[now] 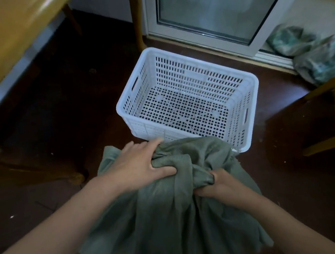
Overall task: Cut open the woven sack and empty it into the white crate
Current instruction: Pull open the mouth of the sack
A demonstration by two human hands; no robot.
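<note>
A grey-green woven sack [170,217] stands on the dark floor right below me, its top bunched up. My left hand [137,166] clutches a fold of the sack's top on the left. My right hand [218,185] pinches the gathered cloth on the right. The white perforated crate [249,101] sits on the floor just beyond the sack, touching its top edge. Nothing lies inside the crate. What the sack holds is hidden.
A wooden table [6,33] spans the upper left, with its legs behind. A white-framed glass door [213,11] stands behind the crate. Two more filled sacks [306,54] lie at the right by the door. A wooden chair frame [331,112] stands on the right.
</note>
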